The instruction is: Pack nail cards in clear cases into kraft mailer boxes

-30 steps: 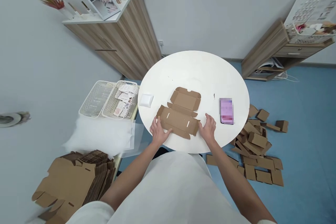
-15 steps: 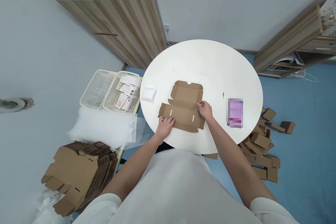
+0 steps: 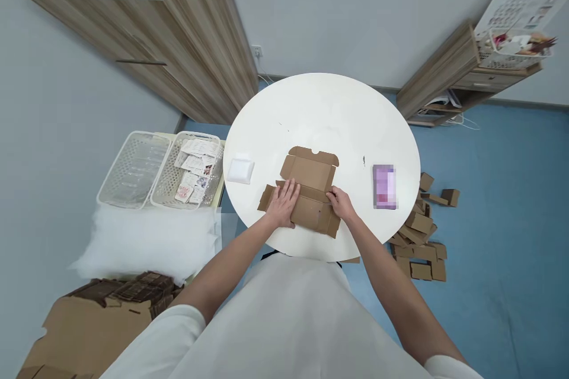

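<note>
A partly unfolded brown cardboard box (image 3: 310, 172) lies on the round white table (image 3: 338, 112), its lid panel with rounded tabs pointing away from me. My left hand (image 3: 283, 204) rests flat on the left part of its lower panel, fingers stretched and slightly spread. At the right edge, near the crease between lid and base, my right hand (image 3: 341, 202) pinches the cardboard between thumb and fingers. The palm and fingers of my left hand hide part of the lower panel.
A small white packet (image 3: 240, 171) lies at the table's left, and a blurred purple item (image 3: 384, 187) at its right. Baskets (image 3: 153, 194), white foam sheets (image 3: 146, 243) and stacked flat cardboard (image 3: 93, 331) stand left. Folded boxes (image 3: 420, 246) lie on the floor at right.
My left hand has slid up from the near edge onto the panel and flattened. The near flap appears folded inward, covering the slots. My right hand stays at the right edge; the view has shifted.
</note>
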`<state>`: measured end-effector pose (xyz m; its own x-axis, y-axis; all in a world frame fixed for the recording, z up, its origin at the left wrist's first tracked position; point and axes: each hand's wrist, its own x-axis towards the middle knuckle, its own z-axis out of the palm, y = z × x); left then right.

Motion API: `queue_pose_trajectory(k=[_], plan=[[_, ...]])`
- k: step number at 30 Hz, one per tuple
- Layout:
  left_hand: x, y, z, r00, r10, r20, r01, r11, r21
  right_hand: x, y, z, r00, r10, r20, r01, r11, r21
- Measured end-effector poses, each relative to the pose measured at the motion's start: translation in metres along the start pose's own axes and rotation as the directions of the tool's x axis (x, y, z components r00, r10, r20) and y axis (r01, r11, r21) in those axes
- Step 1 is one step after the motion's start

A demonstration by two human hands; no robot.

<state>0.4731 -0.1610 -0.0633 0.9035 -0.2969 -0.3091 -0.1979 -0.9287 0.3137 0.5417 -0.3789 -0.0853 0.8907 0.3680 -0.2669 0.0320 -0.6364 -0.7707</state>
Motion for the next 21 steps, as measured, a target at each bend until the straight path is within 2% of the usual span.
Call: queue_pose_trajectory(k=[7,11,13,15,17,18,19,21], plan=[[0.013,-0.007,-0.002,0.99,0.133,0.045,-0.134,0.991,0.008,-0.019,-0.003,-0.002,1.0,-0.009,0.016,0.011,0.998,-0.068],[0.014,-0.004,0.002,0.988,0.153,0.026,-0.154,0.988,0.016,-0.03,-0.007,0.001,0.998,0.051,-0.031,-0.052,0.998,-0.028],[0.013,-0.001,0.004,0.989,0.146,-0.004,-0.146,0.989,0.016,-0.038,-0.01,0.005,0.988,0.117,-0.103,-0.119,0.993,-0.006],[0.01,0.002,0.007,0.991,0.126,-0.041,-0.126,0.992,0.0,-0.048,-0.014,0.01,0.952,0.155,-0.265,-0.17,0.985,-0.034],[0.006,0.005,0.01,0.993,0.1,-0.067,-0.102,0.994,-0.026,-0.058,-0.019,0.016,0.92,0.088,-0.382,-0.155,0.977,-0.149],[0.004,0.006,0.011,0.993,0.087,-0.076,-0.09,0.995,-0.037,-0.062,-0.022,0.019,0.931,0.019,-0.364,-0.112,0.965,-0.235],[0.001,0.007,0.012,0.994,0.076,-0.083,-0.08,0.996,-0.048,-0.066,-0.025,0.022,0.957,-0.053,-0.286,-0.045,0.944,-0.326],[-0.004,0.009,0.013,0.993,0.062,-0.097,-0.069,0.995,-0.07,-0.07,-0.029,0.03,0.988,-0.145,-0.044,0.108,0.877,-0.469]])
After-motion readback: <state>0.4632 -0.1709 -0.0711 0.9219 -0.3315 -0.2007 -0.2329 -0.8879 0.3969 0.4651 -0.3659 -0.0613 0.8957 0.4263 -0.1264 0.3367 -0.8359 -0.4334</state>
